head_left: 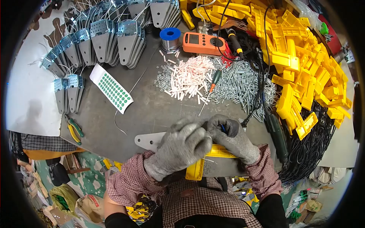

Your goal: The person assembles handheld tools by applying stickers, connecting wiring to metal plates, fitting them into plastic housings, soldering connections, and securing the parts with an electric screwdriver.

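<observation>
Both my hands wear grey work gloves and meet near the table's front edge. My left hand is closed, its fingers curled and slightly blurred; whatever is in them is hidden. My right hand is closed too, with a small dark and blue bit showing at its fingers, too small to name. Below the hands lies a yellow plastic housing, partly covered by them. A grey metal plate with holes sticks out to the left from under my left hand. A thin pale wire shows beside the housing.
Screws, pale small tubes and a screwdriver lie ahead. Behind them are a solder spool and orange meter. Yellow housings and black cables fill the right; metal plates, stickers, pliers left.
</observation>
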Demonstrator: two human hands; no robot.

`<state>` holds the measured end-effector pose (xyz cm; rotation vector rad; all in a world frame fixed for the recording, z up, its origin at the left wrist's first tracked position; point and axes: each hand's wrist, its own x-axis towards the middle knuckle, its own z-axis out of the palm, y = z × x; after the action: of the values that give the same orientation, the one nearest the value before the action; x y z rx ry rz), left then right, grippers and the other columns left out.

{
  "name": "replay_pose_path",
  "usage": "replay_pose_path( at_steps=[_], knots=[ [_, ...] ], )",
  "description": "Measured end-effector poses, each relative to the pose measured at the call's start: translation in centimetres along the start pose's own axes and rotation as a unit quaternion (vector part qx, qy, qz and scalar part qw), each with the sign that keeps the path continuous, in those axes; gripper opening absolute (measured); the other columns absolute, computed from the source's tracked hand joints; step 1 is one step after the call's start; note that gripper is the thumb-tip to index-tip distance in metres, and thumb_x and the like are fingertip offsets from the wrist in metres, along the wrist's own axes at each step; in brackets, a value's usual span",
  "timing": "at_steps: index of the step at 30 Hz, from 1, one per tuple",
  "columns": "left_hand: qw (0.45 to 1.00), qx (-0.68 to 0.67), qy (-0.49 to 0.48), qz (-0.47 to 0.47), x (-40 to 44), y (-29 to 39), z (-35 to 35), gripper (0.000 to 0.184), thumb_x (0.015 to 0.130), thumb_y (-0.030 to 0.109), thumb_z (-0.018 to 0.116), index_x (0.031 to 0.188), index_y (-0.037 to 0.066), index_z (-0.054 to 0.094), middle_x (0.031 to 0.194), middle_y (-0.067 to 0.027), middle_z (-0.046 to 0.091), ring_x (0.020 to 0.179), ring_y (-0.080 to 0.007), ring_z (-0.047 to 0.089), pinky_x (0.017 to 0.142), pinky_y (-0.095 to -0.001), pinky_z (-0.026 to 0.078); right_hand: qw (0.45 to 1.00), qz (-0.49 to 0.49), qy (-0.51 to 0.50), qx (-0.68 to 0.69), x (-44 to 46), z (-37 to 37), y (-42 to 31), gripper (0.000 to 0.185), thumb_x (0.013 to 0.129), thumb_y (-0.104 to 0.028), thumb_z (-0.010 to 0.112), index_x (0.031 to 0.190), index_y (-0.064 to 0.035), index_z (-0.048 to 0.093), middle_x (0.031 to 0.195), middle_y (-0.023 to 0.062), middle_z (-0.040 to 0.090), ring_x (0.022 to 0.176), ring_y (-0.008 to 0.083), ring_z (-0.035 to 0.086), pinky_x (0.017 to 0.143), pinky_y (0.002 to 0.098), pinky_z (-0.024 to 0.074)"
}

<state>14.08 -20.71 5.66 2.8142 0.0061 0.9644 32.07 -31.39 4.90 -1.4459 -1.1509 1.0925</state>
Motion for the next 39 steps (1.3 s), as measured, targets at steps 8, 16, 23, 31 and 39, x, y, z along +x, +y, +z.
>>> replay_pose_path(
  at_steps=[8, 16, 23, 31, 39],
  knots=[
    [0.668, -0.599, -0.029, -0.441, -0.2, -0.4, -0.2, 0.035, 0.093, 0.011, 0.062, 0.125, 0.003, 0.050, 0.101, -0.0056, 0.060, 0.098, -0.0133, 0.061, 0.091, -0.0303, 0.051, 0.986, -0.120, -0.004, -0.114, 0.0, 0.3, -0.8, 0.010, 0.089, -0.009, 0.062, 0.097, -0.0030, 0.062, 0.092, 0.0067, 0.064, 0.081, 0.0134, 0.060, 0.073, 0.0294, 0.0504],
    [0.804, -0.485, -0.040, -0.341, -0.7, 0.0, 0.6, 0.046, 0.091, 0.011, 0.066, 0.127, 0.003, 0.039, 0.109, -0.0126, 0.062, 0.103, -0.0220, 0.063, 0.094, -0.0355, 0.050, 0.966, -0.204, -0.019, -0.158, -0.4, -0.4, -0.2, 0.014, 0.082, -0.001, 0.066, 0.096, -0.0033, 0.063, 0.091, 0.0084, 0.064, 0.081, 0.0183, 0.063, 0.071, 0.0290, 0.0511],
    [0.962, -0.239, -0.029, -0.131, 0.2, 0.3, 0.3, 0.052, 0.084, 0.004, 0.070, 0.132, 0.008, 0.048, 0.104, -0.0071, 0.064, 0.100, -0.0228, 0.061, 0.093, -0.0405, 0.047, 0.997, 0.033, 0.052, -0.050, -1.1, 0.8, -1.0, 0.012, 0.087, -0.011, 0.065, 0.093, 0.0000, 0.064, 0.082, 0.0066, 0.064, 0.075, 0.0089, 0.057, 0.065, 0.0260, 0.0475],
    [0.871, -0.363, 0.037, -0.329, 0.2, 1.4, 1.3, 0.046, 0.082, -0.003, 0.066, 0.126, 0.004, 0.054, 0.100, -0.0077, 0.061, 0.089, -0.0254, 0.061, 0.090, -0.0386, 0.047, 0.946, -0.099, 0.055, -0.304, -1.9, 1.1, -3.8, 0.020, 0.082, -0.004, 0.070, 0.102, -0.0017, 0.065, 0.088, 0.0152, 0.065, 0.082, 0.0289, 0.066, 0.072, 0.0360, 0.0535],
    [0.940, -0.261, -0.026, -0.217, 0.7, 0.6, 0.8, 0.030, 0.081, 0.003, 0.063, 0.111, 0.005, 0.061, 0.104, -0.0089, 0.063, 0.096, -0.0295, 0.059, 0.095, -0.0466, 0.045, 0.985, 0.050, -0.003, -0.163, -0.9, -0.6, -1.8, 0.031, 0.089, -0.028, 0.063, 0.104, -0.0013, 0.065, 0.087, 0.0176, 0.068, 0.077, 0.0289, 0.067, 0.066, 0.0365, 0.0521]
  ],
)
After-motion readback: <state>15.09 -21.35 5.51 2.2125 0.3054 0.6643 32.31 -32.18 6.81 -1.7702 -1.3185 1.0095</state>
